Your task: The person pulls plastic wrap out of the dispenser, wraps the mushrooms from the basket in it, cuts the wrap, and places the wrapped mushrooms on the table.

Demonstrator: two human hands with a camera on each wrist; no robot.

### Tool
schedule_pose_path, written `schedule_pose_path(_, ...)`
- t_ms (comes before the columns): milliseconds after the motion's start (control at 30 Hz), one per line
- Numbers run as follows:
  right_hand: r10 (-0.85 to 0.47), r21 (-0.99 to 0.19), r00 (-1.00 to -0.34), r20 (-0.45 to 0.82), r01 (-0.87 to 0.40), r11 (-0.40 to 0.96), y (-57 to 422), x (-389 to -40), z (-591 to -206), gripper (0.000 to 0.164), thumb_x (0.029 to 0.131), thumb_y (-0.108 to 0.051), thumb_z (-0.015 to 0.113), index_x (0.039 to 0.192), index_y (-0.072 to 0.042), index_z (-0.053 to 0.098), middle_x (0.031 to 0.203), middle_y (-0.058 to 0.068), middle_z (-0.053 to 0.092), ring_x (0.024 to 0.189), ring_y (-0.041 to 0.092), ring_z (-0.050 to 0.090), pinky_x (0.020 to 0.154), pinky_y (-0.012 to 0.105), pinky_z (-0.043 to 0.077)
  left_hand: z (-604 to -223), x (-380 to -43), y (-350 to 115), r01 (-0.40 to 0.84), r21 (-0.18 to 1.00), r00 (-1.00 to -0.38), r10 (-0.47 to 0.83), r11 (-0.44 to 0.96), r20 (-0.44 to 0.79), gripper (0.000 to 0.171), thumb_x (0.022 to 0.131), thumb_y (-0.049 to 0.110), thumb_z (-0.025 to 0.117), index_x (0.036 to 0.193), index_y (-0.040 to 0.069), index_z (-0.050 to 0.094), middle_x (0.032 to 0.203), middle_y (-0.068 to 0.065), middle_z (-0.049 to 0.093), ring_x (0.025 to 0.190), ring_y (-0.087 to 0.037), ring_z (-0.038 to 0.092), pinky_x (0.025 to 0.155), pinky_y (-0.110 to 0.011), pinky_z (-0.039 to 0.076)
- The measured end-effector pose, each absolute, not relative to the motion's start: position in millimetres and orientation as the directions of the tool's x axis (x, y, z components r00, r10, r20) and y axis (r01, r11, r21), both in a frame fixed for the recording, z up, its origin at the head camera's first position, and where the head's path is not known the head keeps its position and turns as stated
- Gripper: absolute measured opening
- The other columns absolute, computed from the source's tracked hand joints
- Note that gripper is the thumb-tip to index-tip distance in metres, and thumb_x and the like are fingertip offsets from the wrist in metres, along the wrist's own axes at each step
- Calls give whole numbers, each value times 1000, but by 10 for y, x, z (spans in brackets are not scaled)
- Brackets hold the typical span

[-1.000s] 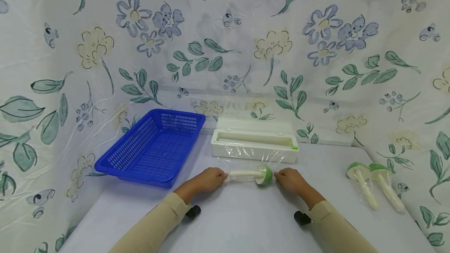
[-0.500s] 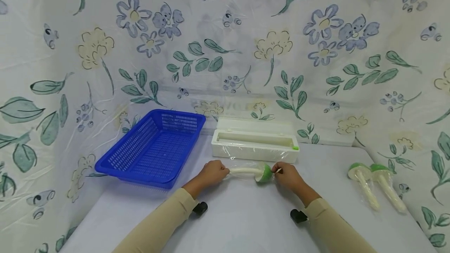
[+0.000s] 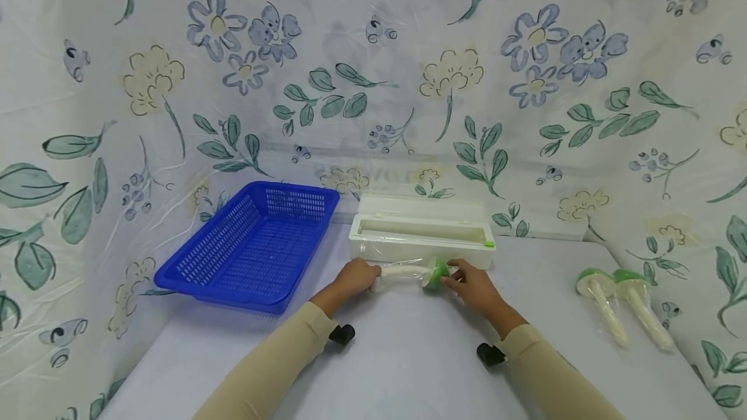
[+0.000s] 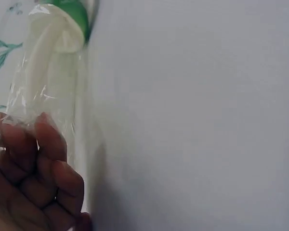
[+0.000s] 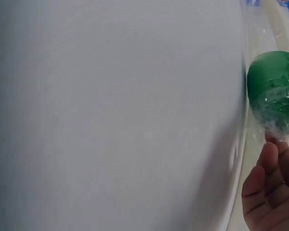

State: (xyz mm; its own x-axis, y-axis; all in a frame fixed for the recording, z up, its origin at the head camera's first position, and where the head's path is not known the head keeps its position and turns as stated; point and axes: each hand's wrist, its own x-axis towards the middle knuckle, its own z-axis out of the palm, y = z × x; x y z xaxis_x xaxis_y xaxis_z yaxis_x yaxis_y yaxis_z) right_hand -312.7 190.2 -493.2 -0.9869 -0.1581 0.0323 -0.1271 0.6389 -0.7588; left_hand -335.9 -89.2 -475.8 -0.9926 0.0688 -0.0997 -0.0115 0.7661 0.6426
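A toy-like mushroom with a green cap and pale stem [image 3: 403,271], in clear cling film, lies crosswise between both hands. At the stem end my left hand [image 3: 355,279] pinches the gathered film; its curled fingers [image 4: 53,139] show in the left wrist view. My right hand [image 3: 477,289] is at the cap side, thumb and fingers pinching film close against the green cap [image 5: 274,86]. Just behind the mushroom is a long white film box [image 3: 420,251], its lid raised and a small green piece [image 3: 489,244] at its right end.
A blue plastic basket [image 3: 292,277] stands left of the box. Two more film-wrapped mushrooms [image 3: 604,306] with green caps lie at the right of the white table [image 3: 420,374]. Flowered cloth [image 3: 373,115] hangs behind and at both sides.
Both hands and the mushroom have shifted away from me, closer to the white box. My right fingers have moved from beside the cap onto the film at it.
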Motion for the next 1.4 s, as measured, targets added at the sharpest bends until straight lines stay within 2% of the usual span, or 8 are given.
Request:
schedule_pose_path(233, -165, -729, -985, 43, -144, 670, 1893, -3209, -4971, 51, 94, -37, 65, 131, -4, 57, 95, 4, 63, 81, 17, 57, 67, 32, 48, -4648, -3493, -851, -145, 617, -981, -30, 773, -192, 25, 82, 26, 61, 62, 10, 63, 51, 0, 60, 47, -13, 52, 47, -26, 37)
schedule_pose_path(567, -168, -732, -986, 19, -128, 669, 1814, -3224, -4945, 50, 94, -40, 62, 131, -6, 57, 96, 4, 61, 84, 18, 56, 70, 33, 47, -4729, -3588, -908, -39, 411, -998, -12, 911, -68, 21, 74, 25, 73, 67, 12, 58, 65, -1, 56, 62, -20, 52, 55, -34, 43)
schedule_pose_path(900, -172, -716, -985, 29, -140, 684, 1997, -3207, -4931, 52, 99, -43, 53, 137, -7, 54, 110, 5, 62, 91, 18, 58, 70, 33, 50, -4540, -3484, -1029, 91, 537, -991, 130, 839, -34, 22, 87, 26, 68, 78, 10, 57, 70, -2, 56, 64, -17, 52, 55, -30, 40)
schedule_pose_path(1067, 72, -757, -994, 82, -15, 653, 2319, -3237, -4888, 41, 99, -37, 56, 119, -2, 63, 109, 11, 64, 92, 24, 58, 75, 39, 49, -4225, -3496, -901, 155, 422, -986, 164, 893, 14, 17, 88, 28, 66, 84, 12, 61, 75, 0, 59, 67, -18, 54, 58, -33, 43)
schedule_pose_path(1133, 202, -820, -976, 81, 50, 570, 2417, -3264, -4858, 44, 96, -39, 60, 119, -1, 58, 111, 14, 61, 95, 28, 55, 78, 41, 46, -4109, -3532, -803, 204, 403, -978, 203, 892, 47, 16, 91, 28, 64, 85, 13, 62, 76, 1, 59, 67, -18, 54, 58, -34, 44)
schedule_pose_path(1200, 269, -873, -960, 72, 70, 482, 2484, -3311, -4840, 57, 93, -43, 63, 129, 0, 49, 121, 19, 54, 105, 33, 53, 83, 44, 46, -4023, -3581, -668, 277, 399, -960, 268, 874, 79, 16, 93, 28, 62, 86, 14, 62, 76, 2, 59, 66, -16, 54, 58, -33, 44)
schedule_pose_path(1300, 243, -915, -969, 48, 54, 399, 2512, -3396, -4821, 78, 90, -48, 66, 146, -6, 33, 142, 23, 38, 124, 39, 45, 94, 50, 43, -3935, -3646, -418, 396, 392, -916, 387, 830, 106, 16, 95, 26, 61, 86, 13, 63, 76, 2, 59, 66, -15, 53, 60, -32, 44)
schedule_pose_path(1400, 175, -910, -984, 33, 43, 413, 2497, -3467, -4818, 86, 88, -52, 66, 152, -10, 28, 154, 22, 25, 135, 43, 33, 101, 55, 37, -3896, -3691, -136, 497, 378, -863, 492, 781, 116, 15, 97, 24, 60, 88, 14, 64, 77, 4, 60, 68, -14, 54, 63, -32, 46)
